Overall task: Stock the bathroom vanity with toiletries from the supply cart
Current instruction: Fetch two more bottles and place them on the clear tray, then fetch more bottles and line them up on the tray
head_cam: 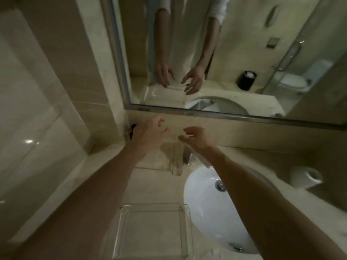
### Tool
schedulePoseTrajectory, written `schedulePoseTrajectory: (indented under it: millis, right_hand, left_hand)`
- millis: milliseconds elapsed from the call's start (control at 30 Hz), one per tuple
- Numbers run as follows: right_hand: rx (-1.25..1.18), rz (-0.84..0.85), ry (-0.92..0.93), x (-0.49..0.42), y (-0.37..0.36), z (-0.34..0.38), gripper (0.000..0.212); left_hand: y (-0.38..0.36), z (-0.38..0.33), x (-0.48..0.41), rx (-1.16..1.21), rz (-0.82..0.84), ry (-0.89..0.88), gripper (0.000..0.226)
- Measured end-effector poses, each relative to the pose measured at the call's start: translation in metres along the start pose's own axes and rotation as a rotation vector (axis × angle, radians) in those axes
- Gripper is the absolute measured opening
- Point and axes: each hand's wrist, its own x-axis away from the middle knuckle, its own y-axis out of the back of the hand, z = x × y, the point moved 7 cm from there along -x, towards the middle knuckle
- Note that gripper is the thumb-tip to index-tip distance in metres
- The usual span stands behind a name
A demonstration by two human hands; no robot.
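Left hand [150, 132]: fingers spread, relaxed, beside blurred clear box [173, 159].
Right hand [197, 138]: fingers spread, relaxed, opposite side.
Sink [204, 207]: right of box.

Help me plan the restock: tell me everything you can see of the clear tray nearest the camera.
The clear tray is squarish and see-through, acrylic or glass by its look, with low upright walls whose thick edges catch light. It sits flat on the beige counter, just left of the white sink. Nothing shows inside; the counter shows through its base. Neither the left hand nor the right hand touches it.
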Motion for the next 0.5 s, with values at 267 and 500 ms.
schedulePoseTrajectory:
  millis: [267, 500]
  right_hand:
    - [0.038, -0.231, -0.003, 0.139, 0.165, -0.016, 0.045]
    - [0.007, -0.515, -0.115, 0.341, 0.291, -0.082, 0.031]
  left_hand:
    - [-0.03, -0.168, 0.075, -0.147, 0.128, -0.284, 0.056]
    - [-0.089, -0.307, 0.225, -0.19, 0.211, -0.582, 0.062]
